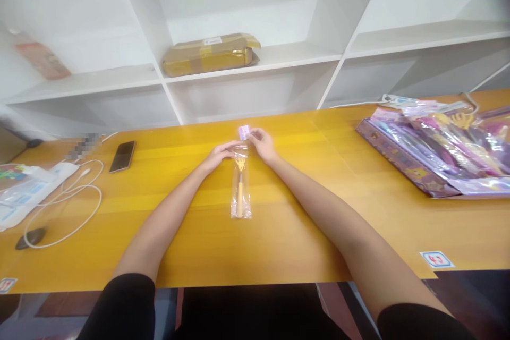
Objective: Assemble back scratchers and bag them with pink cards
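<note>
A clear plastic sleeve lies flat on the yellow table (191, 255), and inside it is a yellow hand-shaped stick (239, 191) with its little hand pointing away from me. My right hand (263, 144) pinches the edge of a small purple card (243, 132) at the sleeve's far end. Just left of it, my left hand (218, 156) rests on the upper part of the sleeve with its fingers stretched toward the card.
At the right is a purple box (414, 172) full of packaged items. On the left lie a phone (122, 156), a white cable, a dark mouse (31, 238) and a white package (34, 196). White shelves behind hold a taped carton (207, 56).
</note>
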The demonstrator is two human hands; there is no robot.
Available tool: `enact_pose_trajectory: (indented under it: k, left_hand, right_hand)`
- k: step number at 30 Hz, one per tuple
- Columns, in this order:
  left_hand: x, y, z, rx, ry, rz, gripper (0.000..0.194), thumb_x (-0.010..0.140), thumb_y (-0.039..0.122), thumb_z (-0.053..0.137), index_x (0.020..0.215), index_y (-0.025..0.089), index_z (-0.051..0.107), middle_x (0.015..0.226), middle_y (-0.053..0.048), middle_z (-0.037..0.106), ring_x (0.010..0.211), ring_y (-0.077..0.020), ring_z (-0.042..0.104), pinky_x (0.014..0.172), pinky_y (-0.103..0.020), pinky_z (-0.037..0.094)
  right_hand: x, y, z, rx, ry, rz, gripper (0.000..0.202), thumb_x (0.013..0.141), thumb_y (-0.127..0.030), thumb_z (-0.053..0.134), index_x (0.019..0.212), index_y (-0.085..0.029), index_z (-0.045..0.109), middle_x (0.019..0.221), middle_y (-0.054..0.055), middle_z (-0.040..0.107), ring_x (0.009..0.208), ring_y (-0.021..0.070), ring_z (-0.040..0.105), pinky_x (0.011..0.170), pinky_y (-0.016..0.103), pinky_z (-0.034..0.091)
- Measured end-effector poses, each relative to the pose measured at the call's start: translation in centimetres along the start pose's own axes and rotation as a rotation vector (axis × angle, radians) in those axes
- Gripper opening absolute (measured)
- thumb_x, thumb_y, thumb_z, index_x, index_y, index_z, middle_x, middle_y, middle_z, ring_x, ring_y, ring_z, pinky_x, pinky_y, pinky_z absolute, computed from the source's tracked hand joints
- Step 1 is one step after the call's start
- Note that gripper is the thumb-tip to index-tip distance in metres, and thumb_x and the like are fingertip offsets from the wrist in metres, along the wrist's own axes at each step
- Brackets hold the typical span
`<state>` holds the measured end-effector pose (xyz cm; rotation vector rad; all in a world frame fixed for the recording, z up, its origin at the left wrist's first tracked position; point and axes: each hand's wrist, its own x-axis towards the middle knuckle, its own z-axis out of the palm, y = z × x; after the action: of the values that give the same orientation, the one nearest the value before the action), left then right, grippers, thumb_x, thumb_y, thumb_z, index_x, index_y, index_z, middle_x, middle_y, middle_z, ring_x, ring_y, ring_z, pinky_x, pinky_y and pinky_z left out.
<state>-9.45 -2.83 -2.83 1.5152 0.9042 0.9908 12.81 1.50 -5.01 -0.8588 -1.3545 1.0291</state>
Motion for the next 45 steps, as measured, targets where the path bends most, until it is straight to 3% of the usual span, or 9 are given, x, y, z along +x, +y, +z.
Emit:
enact_pose_trajectory:
  k: [3,6,8,11,15,21,29,35,45]
  left_hand:
    - [0.3,-0.5,0.0,-0.074,0.011,0.015,0.053,0.077,0.021,0.069,0.127,0.022,0.085,0.127,-0.01,0.083,0.118,-0.0291,0.071,0.103,-0.038,0.05]
    - [0.6,-1.0,-0.1,-0.105,0.002,0.043,0.052,0.077,0.023,0.069,0.126,0.022,0.085,0.125,-0.011,0.084,0.13,-0.033,0.07,0.115,-0.043,0.046]
    - [0.7,-1.1,-0.2,-0.115,0.063,0.064,0.049,0.073,0.023,0.071,0.119,0.021,0.087,0.125,-0.01,0.084,0.134,-0.0343,0.068,0.12,-0.044,0.043]
    - [0.7,-1.1,-0.2,-0.205,0.134,0.037,0.044,0.071,0.023,0.073,0.112,0.017,0.087,0.125,-0.014,0.083,0.126,-0.0348,0.073,0.118,-0.047,0.047]
    - [0.4,-0.7,-0.3,-0.348,0.082,-0.03,0.046,0.076,0.028,0.075,0.119,0.012,0.083,0.127,-0.02,0.081,0.105,-0.0318,0.079,0.107,-0.049,0.055]
    - [0.3,-0.6,-0.5,-0.369,0.043,-0.04,0.049,0.079,0.031,0.076,0.123,0.009,0.081,0.13,-0.023,0.08,0.11,-0.0335,0.079,0.102,-0.048,0.059]
    - [0.3,-0.8,-0.4,-0.436,0.059,-0.04,0.042,0.08,0.029,0.073,0.117,0.01,0.082,0.126,-0.021,0.081,0.117,-0.0348,0.077,0.114,-0.055,0.054]
    - [0.5,-0.8,-0.8,-0.546,0.088,-0.101,0.043,0.081,0.029,0.068,0.117,0.01,0.081,0.121,-0.019,0.081,0.11,-0.0323,0.077,0.119,-0.059,0.05]
    - [0.6,-1.0,-1.1,-0.578,0.068,-0.131,0.043,0.084,0.032,0.065,0.117,0.008,0.079,0.125,-0.024,0.079,0.116,-0.0366,0.077,0.118,-0.057,0.05]
  right_hand:
    - [0.0,-0.2,-0.2,0.005,0.026,0.018,0.042,0.086,-0.063,0.077,0.097,-0.025,0.063,0.101,0.006,0.075,0.092,0.0218,0.068,0.078,0.035,0.058]
    - [-0.2,-0.5,-0.1,0.023,-0.022,0.036,0.044,0.084,-0.064,0.079,0.094,-0.024,0.064,0.09,0.003,0.071,0.079,0.0192,0.064,0.071,0.034,0.056]
    - [-0.4,-0.7,0.1,0.021,-0.068,0.028,0.046,0.082,-0.065,0.081,0.092,-0.024,0.066,0.086,0.002,0.071,0.074,0.0183,0.062,0.071,0.035,0.056]
    - [-0.6,-0.9,0.4,-0.009,-0.097,0.004,0.046,0.081,-0.067,0.08,0.093,-0.024,0.067,0.087,0.003,0.073,0.074,0.0185,0.062,0.072,0.036,0.057]
    - [-0.8,-1.1,0.5,-0.065,-0.09,-0.021,0.042,0.084,-0.062,0.078,0.096,-0.023,0.07,0.095,0.005,0.076,0.074,0.0193,0.064,0.069,0.036,0.057]
    - [-0.8,-0.9,0.5,-0.183,-0.093,-0.131,0.032,0.088,-0.048,0.076,0.108,-0.023,0.072,0.093,0.002,0.074,0.069,0.0169,0.06,0.069,0.035,0.053]
    - [-0.9,-0.7,0.7,-0.28,-0.074,-0.277,0.015,0.095,-0.03,0.068,0.107,-0.023,0.071,0.101,0.004,0.072,0.074,0.0174,0.057,0.075,0.035,0.05]
    - [-1.0,-0.8,0.5,-0.402,-0.119,-0.316,0.011,0.098,-0.026,0.067,0.106,-0.022,0.073,0.1,0.005,0.068,0.073,0.0175,0.053,0.077,0.035,0.052]
    - [-1.0,-0.9,0.4,-0.413,-0.112,-0.354,0.008,0.098,-0.023,0.069,0.104,-0.021,0.074,0.1,0.005,0.065,0.071,0.0166,0.053,0.076,0.035,0.052]
